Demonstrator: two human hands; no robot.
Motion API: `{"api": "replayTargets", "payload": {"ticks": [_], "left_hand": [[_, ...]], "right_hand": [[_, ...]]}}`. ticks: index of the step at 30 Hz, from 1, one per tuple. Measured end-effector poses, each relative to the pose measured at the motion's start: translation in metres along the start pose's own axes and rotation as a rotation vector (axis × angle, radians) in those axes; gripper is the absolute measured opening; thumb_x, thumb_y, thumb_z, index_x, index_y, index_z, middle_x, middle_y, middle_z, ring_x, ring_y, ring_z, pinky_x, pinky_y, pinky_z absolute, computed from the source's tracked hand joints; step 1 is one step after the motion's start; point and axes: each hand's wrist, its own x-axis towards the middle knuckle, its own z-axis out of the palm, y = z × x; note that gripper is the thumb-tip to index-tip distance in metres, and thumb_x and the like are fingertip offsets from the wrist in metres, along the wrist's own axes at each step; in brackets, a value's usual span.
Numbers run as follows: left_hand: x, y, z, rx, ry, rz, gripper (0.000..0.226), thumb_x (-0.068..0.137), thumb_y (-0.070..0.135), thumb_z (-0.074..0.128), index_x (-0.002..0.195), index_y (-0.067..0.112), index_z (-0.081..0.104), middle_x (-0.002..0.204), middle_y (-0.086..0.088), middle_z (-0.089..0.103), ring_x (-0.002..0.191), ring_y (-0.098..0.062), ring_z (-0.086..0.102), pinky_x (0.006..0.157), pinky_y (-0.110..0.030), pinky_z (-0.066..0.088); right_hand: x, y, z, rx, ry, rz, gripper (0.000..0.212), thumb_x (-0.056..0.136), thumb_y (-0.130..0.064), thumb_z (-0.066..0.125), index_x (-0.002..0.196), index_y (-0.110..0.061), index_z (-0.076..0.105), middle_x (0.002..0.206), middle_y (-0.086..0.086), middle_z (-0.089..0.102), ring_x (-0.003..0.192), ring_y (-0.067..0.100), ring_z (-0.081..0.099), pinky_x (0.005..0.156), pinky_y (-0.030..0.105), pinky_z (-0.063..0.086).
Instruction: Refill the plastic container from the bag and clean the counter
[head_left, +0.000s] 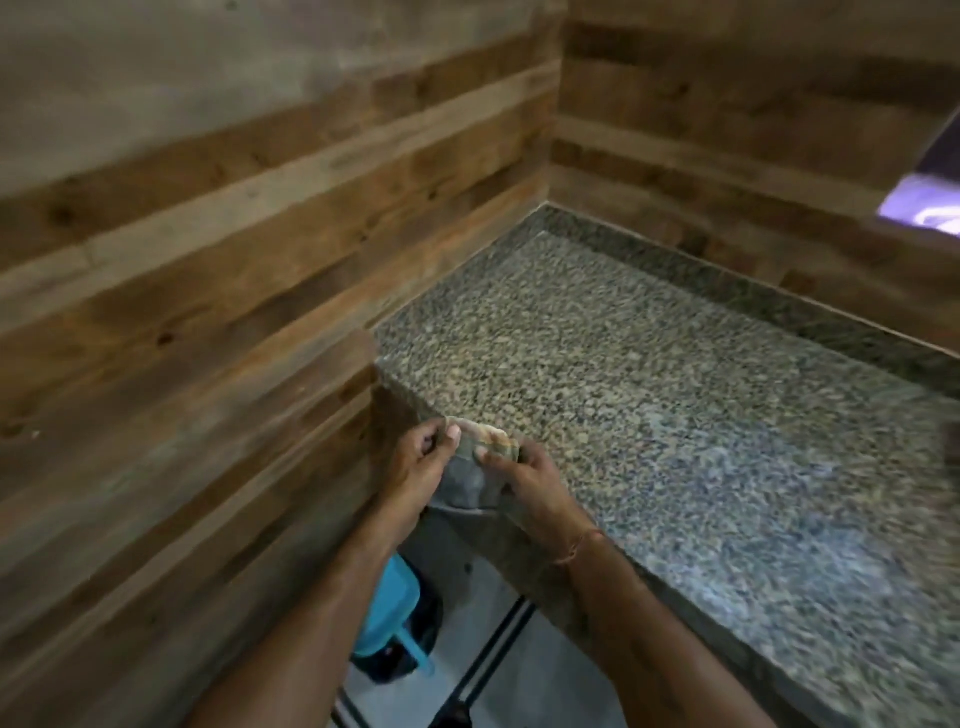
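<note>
From my head camera I see both my hands at the near corner of the speckled grey stone counter (649, 395). My left hand (415, 467) and my right hand (530, 483) are pinched shut on a small grey cloth (470, 478) — its top edge is bunched between my thumbs. I can't see the plastic container or the bag, so I can't tell if the refill is done. I think the wiping is the part left — the counter top looks bare.
</note>
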Motion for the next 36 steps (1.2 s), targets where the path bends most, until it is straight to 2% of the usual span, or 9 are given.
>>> {"api": "replayTargets", "payload": {"ticks": [3,7,12,16,19,22,26,32,36], "left_hand": [[0.040,0.005,0.021,-0.007,0.071,-0.020,0.007,0.097,0.022,0.068,0.091,0.024,0.066,0.086,0.003,0.070,0.083,-0.008,0.071,0.071,-0.023,0.056],[0.089,-0.016,0.035,-0.010,-0.041,-0.085,0.034,0.089,0.023,0.076,0.111,0.036,0.053,0.115,-0.007,0.064,0.103,-0.021,0.067,0.082,-0.038,0.060],[0.157,-0.040,0.038,0.237,-0.115,0.044,0.038,0.084,0.002,0.073,0.102,0.031,0.055,0.114,0.000,0.060,0.109,-0.015,0.059,0.084,-0.036,0.057],[0.218,-0.054,0.045,0.469,-0.085,0.129,0.037,0.078,-0.009,0.072,0.088,0.027,0.067,0.104,0.003,0.065,0.097,-0.011,0.060,0.086,-0.022,0.052],[0.248,-0.071,0.040,0.604,-0.161,0.196,0.038,0.080,-0.013,0.068,0.105,0.015,0.072,0.113,-0.002,0.060,0.103,-0.016,0.059,0.084,-0.016,0.043],[0.266,-0.092,0.028,0.648,-0.220,0.245,0.042,0.083,-0.007,0.071,0.116,0.018,0.069,0.119,-0.005,0.059,0.109,-0.025,0.060,0.085,-0.030,0.049],[0.268,-0.102,0.022,0.748,-0.219,0.263,0.045,0.079,0.002,0.079,0.119,0.022,0.069,0.118,-0.004,0.059,0.109,-0.027,0.058,0.081,-0.036,0.050],[0.264,-0.091,0.027,0.809,-0.186,0.215,0.045,0.083,0.014,0.079,0.124,0.023,0.065,0.120,-0.005,0.059,0.109,-0.030,0.060,0.084,-0.046,0.055],[0.251,-0.067,0.044,0.865,-0.179,0.213,0.051,0.084,0.020,0.079,0.132,0.024,0.061,0.132,-0.004,0.057,0.115,-0.026,0.057,0.087,-0.040,0.051]], "right_hand": [[0.030,-0.009,-0.011,-0.072,0.118,-0.030,0.028,0.096,-0.009,0.067,0.120,0.006,0.066,0.117,0.034,0.070,0.107,0.053,0.068,0.092,0.058,0.057],[0.075,-0.021,-0.031,-0.199,0.400,-0.005,0.025,0.096,-0.004,0.065,0.119,-0.008,0.056,0.119,0.026,0.068,0.090,0.029,0.071,0.070,0.037,0.063],[0.135,-0.030,-0.044,-0.377,0.368,-0.009,0.055,0.096,0.008,0.054,0.137,-0.027,0.045,0.112,0.008,0.065,0.082,0.018,0.069,0.072,0.040,0.066],[0.191,-0.026,-0.050,-0.593,0.431,0.050,0.023,0.101,-0.006,0.052,0.119,-0.004,0.066,0.112,0.012,0.071,0.091,0.018,0.067,0.080,0.032,0.059],[0.220,-0.010,-0.056,-0.805,0.473,0.066,0.020,0.101,-0.021,0.052,0.099,-0.010,0.068,0.105,0.008,0.065,0.083,0.013,0.064,0.059,0.015,0.052],[0.228,0.000,-0.062,-1.046,0.458,0.089,0.018,0.100,-0.028,0.057,0.116,-0.025,0.065,0.114,-0.005,0.051,0.095,0.007,0.057,0.073,0.014,0.051],[0.229,0.008,-0.060,-1.225,0.436,0.043,0.033,0.097,-0.031,0.062,0.131,-0.030,0.059,0.131,0.002,0.046,0.114,0.018,0.052,0.096,0.033,0.057],[0.222,-0.004,-0.068,-1.089,0.441,-0.055,0.028,0.105,-0.038,0.048,0.126,-0.023,0.059,0.117,-0.007,0.050,0.102,0.013,0.055,0.079,0.012,0.052],[0.196,-0.019,-0.093,-1.133,0.455,-0.096,0.047,0.100,-0.019,0.060,0.145,-0.025,0.050,0.135,0.002,0.046,0.116,0.014,0.052,0.101,0.022,0.049]]}}
